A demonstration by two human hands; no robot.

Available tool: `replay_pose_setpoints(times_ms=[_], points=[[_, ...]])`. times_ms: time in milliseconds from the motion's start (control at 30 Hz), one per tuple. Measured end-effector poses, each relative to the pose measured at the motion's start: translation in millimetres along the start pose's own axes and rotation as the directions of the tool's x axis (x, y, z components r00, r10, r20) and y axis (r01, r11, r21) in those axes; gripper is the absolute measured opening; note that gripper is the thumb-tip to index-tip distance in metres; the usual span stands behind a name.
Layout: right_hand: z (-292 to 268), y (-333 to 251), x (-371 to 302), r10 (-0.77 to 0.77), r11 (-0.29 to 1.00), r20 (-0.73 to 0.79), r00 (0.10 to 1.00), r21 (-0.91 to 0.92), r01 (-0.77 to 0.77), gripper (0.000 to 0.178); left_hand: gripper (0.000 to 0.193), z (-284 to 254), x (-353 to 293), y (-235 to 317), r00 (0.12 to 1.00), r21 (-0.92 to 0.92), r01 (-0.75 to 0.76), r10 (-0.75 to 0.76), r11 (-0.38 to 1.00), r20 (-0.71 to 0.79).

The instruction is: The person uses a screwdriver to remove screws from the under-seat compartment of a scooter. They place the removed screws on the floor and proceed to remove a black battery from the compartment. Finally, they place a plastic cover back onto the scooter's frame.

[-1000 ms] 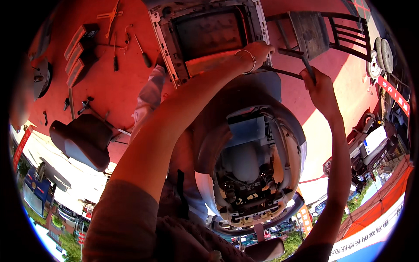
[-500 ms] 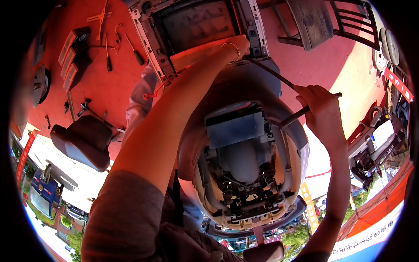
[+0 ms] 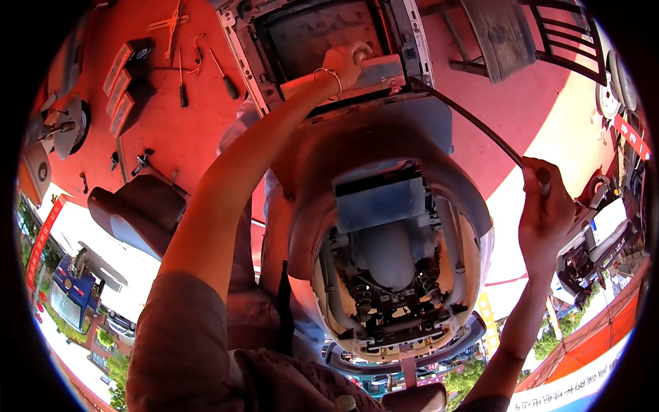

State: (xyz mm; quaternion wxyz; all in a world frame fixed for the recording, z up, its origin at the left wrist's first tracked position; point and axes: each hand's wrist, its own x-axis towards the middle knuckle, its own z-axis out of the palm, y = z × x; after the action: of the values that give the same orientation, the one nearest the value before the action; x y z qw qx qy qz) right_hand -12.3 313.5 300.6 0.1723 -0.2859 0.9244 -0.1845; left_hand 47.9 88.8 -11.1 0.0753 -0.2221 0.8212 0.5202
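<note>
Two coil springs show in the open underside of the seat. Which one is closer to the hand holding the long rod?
The coil spring on the picture's right, on the same side as the right hand gripping the long rod. The other spring sits further left.

The left hand [image 3: 345,58] grips the seat frame [image 3: 322,41] above the upturned car seat [image 3: 391,226]. The right hand [image 3: 546,206] is closed around a long metal rod [image 3: 473,123], which reaches to the frame. Hand tools [image 3: 185,65] lie well left of the left fingers [image 3: 360,49].
</note>
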Motion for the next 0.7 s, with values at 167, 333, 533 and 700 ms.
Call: replay_pose_setpoints(times_ms=[167,333,533,700], points=[[-4.3,-26.0,-26.5,0.231,0.946,-0.192,0.954,0.272,-0.174,0.014,0.017,-112.9,-57.2,-45.3,0.979,-0.177,0.005,-0.041,0.984,-0.199],[6.0,-85.0,-28.1,0.389,0.749,0.001,0.921,0.582,-0.317,0.014,0.037,-205.5,-153.7,-16.4,0.837,-0.529,0.492,-0.544,0.692,0.067],[52.1,-197.5,-16.8,0.028,0.898,0.074,0.997,0.436,-0.058,0.013,0.062,-213.9,-242.1,81.2,0.888,-0.816,0.439,-0.046,0.377,0.457],[138.4,-273.3,-15.7,-0.503,0.819,0.163,0.849,0.404,0.408,0.028,0.027,-252.7,-263.0,68.7,0.832,-0.815,0.439,-0.172,-0.379,0.528]])
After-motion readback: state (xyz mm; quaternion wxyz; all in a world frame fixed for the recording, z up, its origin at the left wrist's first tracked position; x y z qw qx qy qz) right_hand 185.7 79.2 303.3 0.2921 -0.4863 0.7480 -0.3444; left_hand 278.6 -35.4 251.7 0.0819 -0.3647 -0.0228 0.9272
